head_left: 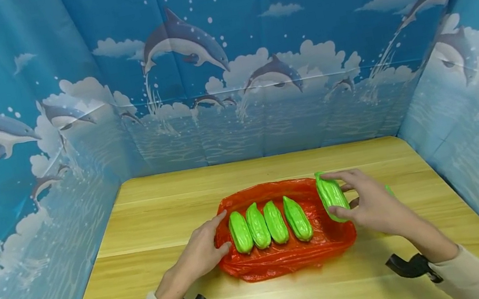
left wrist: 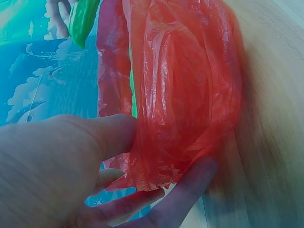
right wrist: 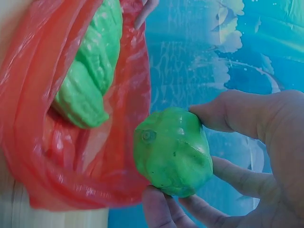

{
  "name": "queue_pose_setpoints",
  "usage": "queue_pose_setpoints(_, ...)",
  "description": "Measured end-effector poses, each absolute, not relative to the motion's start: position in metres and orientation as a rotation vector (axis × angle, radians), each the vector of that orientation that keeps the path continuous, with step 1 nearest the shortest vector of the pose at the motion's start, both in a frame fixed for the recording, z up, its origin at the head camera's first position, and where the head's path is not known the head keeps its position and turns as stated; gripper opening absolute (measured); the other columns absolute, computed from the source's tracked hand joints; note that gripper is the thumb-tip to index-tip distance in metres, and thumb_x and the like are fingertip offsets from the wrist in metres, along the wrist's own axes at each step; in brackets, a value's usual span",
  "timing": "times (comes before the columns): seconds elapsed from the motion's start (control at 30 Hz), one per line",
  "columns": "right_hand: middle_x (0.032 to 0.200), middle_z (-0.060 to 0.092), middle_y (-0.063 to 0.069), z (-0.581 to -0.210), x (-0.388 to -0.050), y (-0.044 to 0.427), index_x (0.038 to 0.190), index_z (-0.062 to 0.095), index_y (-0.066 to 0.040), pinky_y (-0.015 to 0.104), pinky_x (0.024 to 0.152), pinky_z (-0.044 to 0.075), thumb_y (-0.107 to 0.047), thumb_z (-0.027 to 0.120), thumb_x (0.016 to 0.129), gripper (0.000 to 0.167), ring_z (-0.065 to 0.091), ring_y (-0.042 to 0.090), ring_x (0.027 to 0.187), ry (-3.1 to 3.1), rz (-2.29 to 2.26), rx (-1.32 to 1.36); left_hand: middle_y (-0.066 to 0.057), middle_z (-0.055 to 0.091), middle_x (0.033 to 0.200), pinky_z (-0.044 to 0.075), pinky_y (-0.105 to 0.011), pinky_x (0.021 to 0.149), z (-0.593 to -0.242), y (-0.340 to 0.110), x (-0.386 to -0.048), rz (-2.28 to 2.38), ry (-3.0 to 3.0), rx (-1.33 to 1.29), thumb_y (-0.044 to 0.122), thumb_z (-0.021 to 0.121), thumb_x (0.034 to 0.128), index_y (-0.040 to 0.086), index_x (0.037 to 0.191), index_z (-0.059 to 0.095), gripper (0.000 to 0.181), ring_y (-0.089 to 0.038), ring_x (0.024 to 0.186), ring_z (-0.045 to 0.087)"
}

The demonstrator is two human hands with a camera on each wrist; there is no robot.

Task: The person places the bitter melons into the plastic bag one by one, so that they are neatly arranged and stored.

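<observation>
A red plastic bag (head_left: 283,258) lies opened out on the table, with several green bitter melons (head_left: 274,222) side by side inside it. At the bag's left end my left hand (head_left: 199,247) holds its edge, thumb and fingers spread around the crumpled plastic (left wrist: 185,90). My right hand (head_left: 376,203) grips another bitter melon (head_left: 332,197) over the bag's right end. In the right wrist view, thumb and fingertips surround this held melon (right wrist: 173,152), its rounded end toward the camera.
Behind my right hand, a bit of another green thing (head_left: 389,190) shows on the wooden table (head_left: 159,212); most of it is hidden. Dolphin-printed curtains (head_left: 259,124) enclose the table at the back and both sides.
</observation>
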State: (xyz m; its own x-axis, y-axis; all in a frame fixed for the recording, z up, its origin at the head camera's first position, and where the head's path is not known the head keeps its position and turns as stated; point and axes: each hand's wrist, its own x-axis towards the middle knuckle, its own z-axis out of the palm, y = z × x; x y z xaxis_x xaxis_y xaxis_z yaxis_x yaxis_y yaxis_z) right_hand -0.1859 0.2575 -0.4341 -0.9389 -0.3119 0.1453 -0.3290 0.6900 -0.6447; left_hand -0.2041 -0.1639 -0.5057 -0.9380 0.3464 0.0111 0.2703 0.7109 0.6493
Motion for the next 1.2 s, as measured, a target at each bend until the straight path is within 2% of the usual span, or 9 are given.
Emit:
queue_pose_setpoints(0.07, 0.164, 0.056, 0.029, -0.434, -0.186, 0.253, 0.171, 0.057, -0.014, 0.054, 0.094, 0.072, -0.019, 0.090, 0.105, 0.074, 0.069, 0.055, 0.137, -2.861, 1.100, 0.557, -0.022, 0.060, 0.174, 0.051, -0.067, 0.132, -0.506, -0.164, -0.204, 1.039, 2.799, 0.507, 0.005, 0.084, 0.1045, 0.003, 0.175, 0.051, 0.078, -0.048, 0.161, 0.058)
queue_pose_setpoints(0.27, 0.160, 0.060, 0.025, -0.438, -0.187, 0.237, 0.170, 0.058, -0.015, 0.036, 0.086, 0.068, -0.022, 0.089, 0.106, 0.072, 0.071, 0.052, 0.136, -2.873, 1.061, 0.603, -0.021, 0.059, 0.175, 0.050, -0.067, 0.133, -0.505, -0.165, -0.203, 1.054, 2.795, 0.510, 0.005, 0.084, 0.1043, 0.003, 0.175, 0.051, 0.078, -0.048, 0.163, 0.057)
queue_pose_setpoints(0.33, 0.160, 0.060, 0.025, -0.441, -0.187, 0.232, 0.171, 0.058, -0.015, 0.035, 0.086, 0.069, -0.022, 0.089, 0.106, 0.072, 0.070, 0.051, 0.137, -2.880, 1.073, 0.614, -0.022, 0.059, 0.175, 0.050, -0.067, 0.133, -0.505, -0.165, -0.203, 1.059, 2.797, 0.517, 0.005, 0.085, 0.1036, 0.003, 0.175, 0.051, 0.079, -0.049, 0.163, 0.056)
queue_pose_setpoints(0.57, 0.162, 0.059, 0.026, -0.445, -0.190, 0.212, 0.171, 0.057, -0.015, 0.041, 0.086, 0.067, -0.024, 0.088, 0.106, 0.072, 0.070, 0.050, 0.139, -2.888, 1.069, 0.651, -0.021, 0.060, 0.175, 0.050, -0.065, 0.134, -0.506, -0.165, -0.203, 1.047, 2.802, 0.532, 0.006, 0.084, 0.1044, 0.002, 0.175, 0.051, 0.078, -0.048, 0.163, 0.057)
queue_pose_setpoints(0.77, 0.166, 0.059, 0.023, -0.448, -0.194, 0.196, 0.169, 0.059, -0.015, 0.029, 0.078, 0.064, -0.022, 0.089, 0.105, 0.071, 0.069, 0.045, 0.138, -2.888, 1.101, 0.684, -0.021, 0.058, 0.176, 0.050, -0.065, 0.135, -0.507, -0.164, -0.203, 1.046, 2.799, 0.520, 0.006, 0.084, 0.1047, 0.004, 0.175, 0.050, 0.079, -0.048, 0.163, 0.056)
queue_pose_setpoints(0.87, 0.168, 0.058, 0.020, -0.449, -0.196, 0.190, 0.169, 0.059, -0.016, 0.028, 0.080, 0.065, -0.022, 0.089, 0.105, 0.071, 0.069, 0.044, 0.140, -2.889, 1.116, 0.691, -0.020, 0.057, 0.177, 0.049, -0.065, 0.135, -0.506, -0.162, -0.203, 1.043, 2.793, 0.514, 0.007, 0.084, 0.1052, 0.004, 0.176, 0.049, 0.079, -0.047, 0.164, 0.055)
queue_pose_setpoints(1.07, 0.165, 0.058, 0.020, -0.449, -0.201, 0.177, 0.169, 0.059, -0.016, 0.040, 0.088, 0.068, -0.022, 0.089, 0.104, 0.071, 0.068, 0.043, 0.138, -2.905, 1.115, 0.709, -0.021, 0.058, 0.177, 0.050, -0.066, 0.134, -0.504, -0.161, -0.203, 1.039, 2.797, 0.533, 0.005, 0.084, 0.1048, 0.003, 0.176, 0.049, 0.079, -0.048, 0.163, 0.056)
queue_pose_setpoints(1.2, 0.165, 0.057, 0.022, -0.449, -0.203, 0.170, 0.168, 0.059, -0.016, 0.034, 0.084, 0.065, -0.023, 0.090, 0.104, 0.071, 0.067, 0.044, 0.138, -2.920, 1.119, 0.720, -0.022, 0.058, 0.176, 0.049, -0.066, 0.134, -0.504, -0.163, -0.202, 1.040, 2.798, 0.541, 0.005, 0.084, 0.1046, 0.002, 0.175, 0.050, 0.079, -0.049, 0.163, 0.056)
